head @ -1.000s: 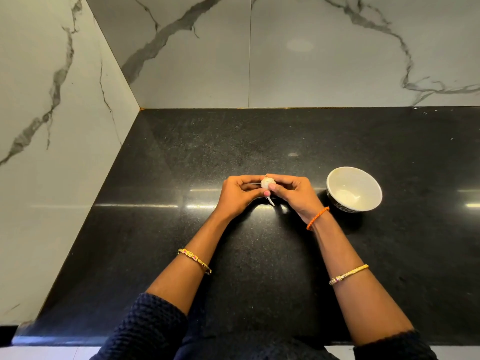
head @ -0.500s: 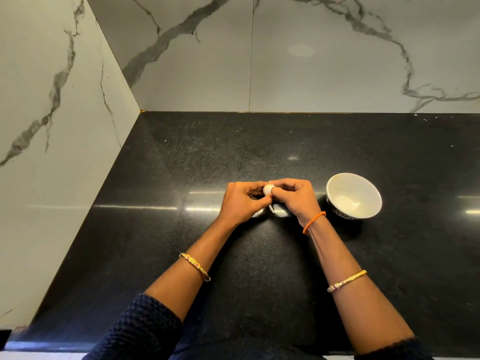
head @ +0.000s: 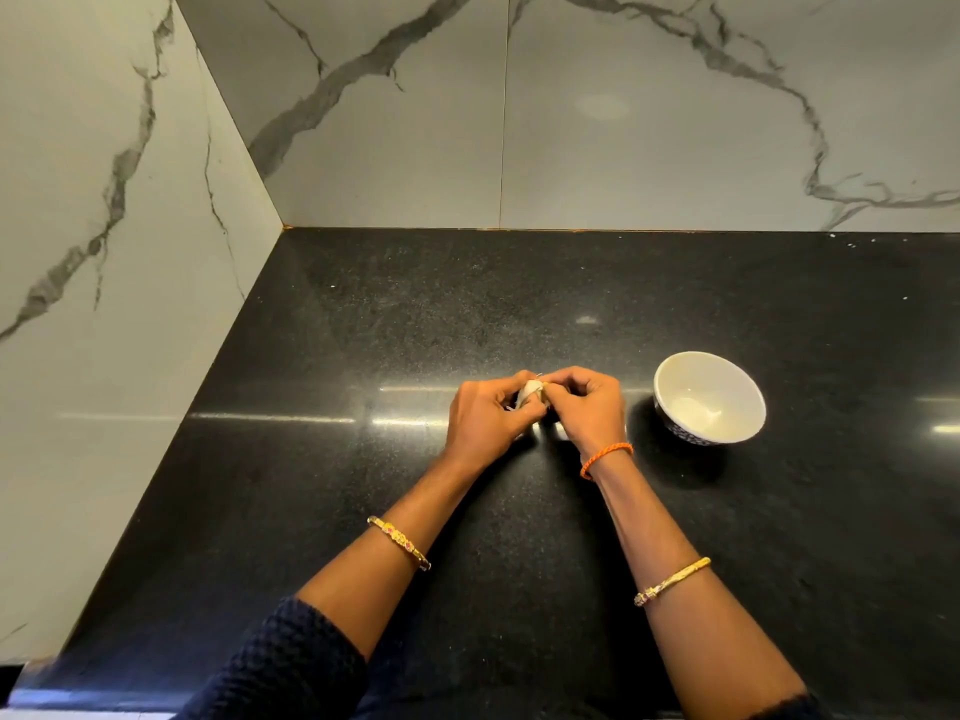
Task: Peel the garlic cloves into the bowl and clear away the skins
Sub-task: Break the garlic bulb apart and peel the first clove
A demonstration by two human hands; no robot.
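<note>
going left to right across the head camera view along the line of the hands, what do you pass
Marble side wall → left hand → garlic pinched between both hands → right hand → bowl, standing apart on the black counter.

A small white garlic bulb (head: 531, 393) with papery skin sits pinched between the fingertips of the left hand (head: 488, 420) and the right hand (head: 587, 407), just above the black speckled stone table (head: 363, 511) — only a sliver of it shows between the fingers, with a thin strip of skin hanging at its left. The round cream ceramic bowl (head: 709, 397) with a dark patterned outside stands upright on the table, just right of the hands — toward the table's right side.
</note>
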